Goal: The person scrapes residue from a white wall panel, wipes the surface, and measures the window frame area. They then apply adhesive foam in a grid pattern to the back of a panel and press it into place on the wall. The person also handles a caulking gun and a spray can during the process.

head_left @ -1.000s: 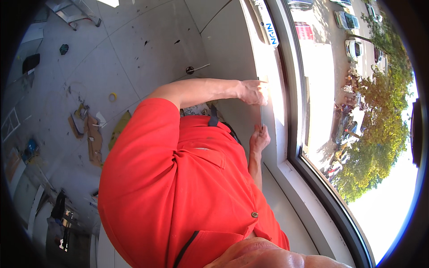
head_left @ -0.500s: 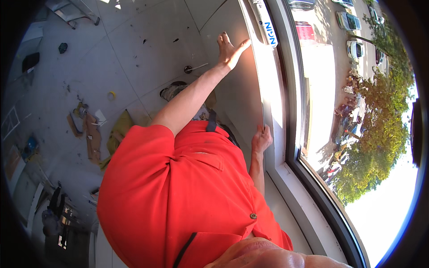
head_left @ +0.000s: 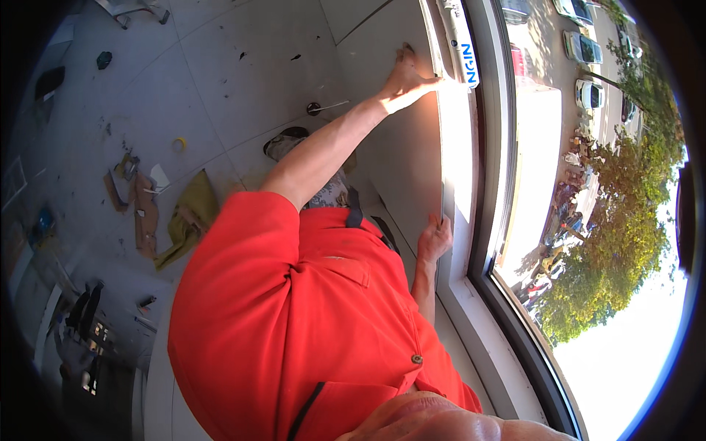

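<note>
Spreading across the left side, a grey tiled floor (head_left: pixel 243 95) takes up much of the view, and beside it the person's red shirt (head_left: pixel 316 323) fills the lower middle. To the right, a window frame (head_left: pixel 489 147) runs in a bent line from top to bottom; beyond it lie green trees (head_left: pixel 610 220) and parked cars (head_left: pixel 581 48). Along the frame's inner side is a pale windowsill (head_left: pixel 460 162), partly washed out by sunlight, and a light grey panel (head_left: pixel 401 147) meets its inner edge. Both hands are at this edge, well apart. On the floor, an olive cloth (head_left: pixel 187 220) lies crumpled beside torn brown cardboard (head_left: pixel 145 213). A white tube (head_left: pixel 460 44) with blue lettering stands at the top of the sill. The left hand (head_left: pixel 404 81) is open, fingers spread over the panel, thumb pointing to the sill's edge; glare hides the thumb tip. Nearer the body, the right hand (head_left: pixel 435 239) has its fingers curled at the edge; I cannot tell whether it grips anything. Smallest, a yellow tape roll (head_left: pixel 179 144) lies on the tiles.
</note>
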Motion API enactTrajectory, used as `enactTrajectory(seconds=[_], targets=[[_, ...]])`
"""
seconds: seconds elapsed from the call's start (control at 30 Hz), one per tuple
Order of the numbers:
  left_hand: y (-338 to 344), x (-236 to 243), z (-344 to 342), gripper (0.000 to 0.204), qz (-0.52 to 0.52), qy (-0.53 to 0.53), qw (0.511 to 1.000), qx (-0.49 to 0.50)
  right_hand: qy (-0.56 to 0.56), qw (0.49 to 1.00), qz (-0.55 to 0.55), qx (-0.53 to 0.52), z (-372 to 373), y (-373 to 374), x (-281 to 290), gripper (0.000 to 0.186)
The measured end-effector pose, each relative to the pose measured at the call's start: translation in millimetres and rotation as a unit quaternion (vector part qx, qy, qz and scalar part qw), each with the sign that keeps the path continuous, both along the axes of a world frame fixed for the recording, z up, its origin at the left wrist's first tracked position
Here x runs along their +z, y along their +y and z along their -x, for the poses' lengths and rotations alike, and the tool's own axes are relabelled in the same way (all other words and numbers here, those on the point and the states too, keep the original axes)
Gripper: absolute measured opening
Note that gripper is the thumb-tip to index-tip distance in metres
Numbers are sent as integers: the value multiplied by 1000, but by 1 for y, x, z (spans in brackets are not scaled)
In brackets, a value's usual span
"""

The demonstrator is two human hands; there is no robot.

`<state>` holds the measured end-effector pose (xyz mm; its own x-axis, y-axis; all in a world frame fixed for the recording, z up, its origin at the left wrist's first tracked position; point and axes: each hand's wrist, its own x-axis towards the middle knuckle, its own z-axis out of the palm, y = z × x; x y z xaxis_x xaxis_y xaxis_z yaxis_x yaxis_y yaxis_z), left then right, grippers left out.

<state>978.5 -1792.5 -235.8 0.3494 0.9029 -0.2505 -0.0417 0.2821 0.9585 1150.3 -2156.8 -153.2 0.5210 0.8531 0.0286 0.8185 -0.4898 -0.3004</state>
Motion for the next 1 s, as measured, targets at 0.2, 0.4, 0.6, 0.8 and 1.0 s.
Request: enactTrajectory(seconds=[0.2, 0.4, 0.6, 0.8, 1.0], targets=[[5, -4, -3, 100, -48, -7, 996, 76, -2, 1000, 14, 16, -24, -3, -8, 10], [4, 11, -12, 83, 5, -50, 998, 42, 0, 998, -56, 2, -15, -7, 3, 11], [-3, 33, -4, 68, 94, -76, 993, 8, -69, 925, -325, -185, 8, -48, 46, 33], [-5, 29, -15, 79, 58, -53, 995, -62, -31, 752, -318, -576, -4, -177, -72, 73], [-3, 41, -13, 84, 67, -40, 995, -65, 108, 692, -381, -604, -47, -185, -99, 67]])
